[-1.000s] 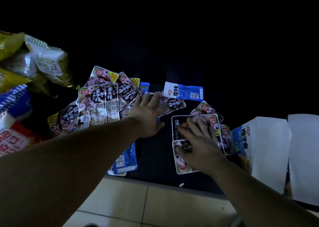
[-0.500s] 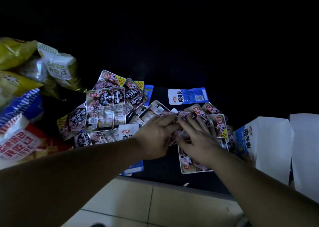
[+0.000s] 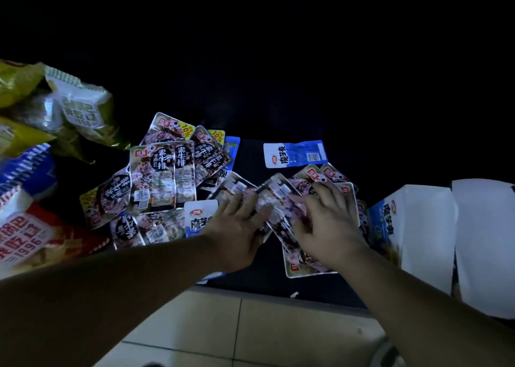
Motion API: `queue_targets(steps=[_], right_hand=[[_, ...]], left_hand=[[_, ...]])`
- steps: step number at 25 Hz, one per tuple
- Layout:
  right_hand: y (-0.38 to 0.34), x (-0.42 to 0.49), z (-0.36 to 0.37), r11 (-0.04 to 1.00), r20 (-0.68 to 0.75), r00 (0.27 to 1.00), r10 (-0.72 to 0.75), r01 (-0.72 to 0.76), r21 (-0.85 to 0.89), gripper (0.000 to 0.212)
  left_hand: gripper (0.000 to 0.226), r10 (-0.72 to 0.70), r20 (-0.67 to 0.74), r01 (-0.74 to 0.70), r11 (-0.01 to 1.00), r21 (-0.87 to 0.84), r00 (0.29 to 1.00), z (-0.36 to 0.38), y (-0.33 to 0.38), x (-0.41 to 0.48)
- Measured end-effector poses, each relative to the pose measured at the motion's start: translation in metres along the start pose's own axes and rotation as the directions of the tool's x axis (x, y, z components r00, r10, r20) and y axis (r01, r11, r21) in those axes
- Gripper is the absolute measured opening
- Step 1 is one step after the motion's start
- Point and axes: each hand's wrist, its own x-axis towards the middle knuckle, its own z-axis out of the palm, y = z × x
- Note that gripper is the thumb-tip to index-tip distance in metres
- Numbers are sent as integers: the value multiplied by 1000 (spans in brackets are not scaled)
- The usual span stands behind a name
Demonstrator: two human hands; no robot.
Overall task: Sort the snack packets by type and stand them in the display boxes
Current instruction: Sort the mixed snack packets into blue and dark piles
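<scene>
I have both hands on a loose fan of purple steak packets (image 3: 274,199) in the middle of the dark surface (image 3: 262,278). My left grip (image 3: 239,227) lies with its fingers nearly straight, pressing on the fan's left edge. My right grip (image 3: 328,224) has its fingers spread and bent over the right edge; I cannot tell whether a thumb is hooked underneath. The packets between them overlap at different slants, so I judge they need squaring before they will stand. The display boxes are to my right: the blue-printed box (image 3: 390,227) is just beside my right wrist, and the plain white box (image 3: 485,241) is next to it, farther right. That makes my right hand the nearer one for carrying the bunch across. Neither box shows its inside from here, so I cannot say what they hold. More purple packets (image 3: 161,174) lie flat to the left. One blue packet (image 3: 295,154) lies beyond the fan with its long axis left to right, and another blue one (image 3: 199,216) peeks out at my left wrist. Big crisp bags (image 3: 28,235) are heaped at the far left.
</scene>
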Motion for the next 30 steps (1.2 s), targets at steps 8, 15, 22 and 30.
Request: queue_targets(steps=[8, 15, 22, 30], right_hand=[[-5, -4, 6, 984, 233, 968, -98, 60, 166, 60], [11, -15, 3, 986, 78, 993, -87, 75, 146, 66], [3, -17, -23, 963, -57, 985, -162, 170, 208, 81], [27, -31, 4, 996, 263, 962, 66, -80, 45, 87]], left_hand=[[84, -99, -34, 100, 994, 35, 994, -17, -24, -11], [78, -218, -156, 172, 949, -263, 963, -32, -3, 16], [31, -426, -40, 130, 363, -923, 904, -83, 24, 18], [73, -7, -117, -34, 938, -344, 993, -31, 28, -6]])
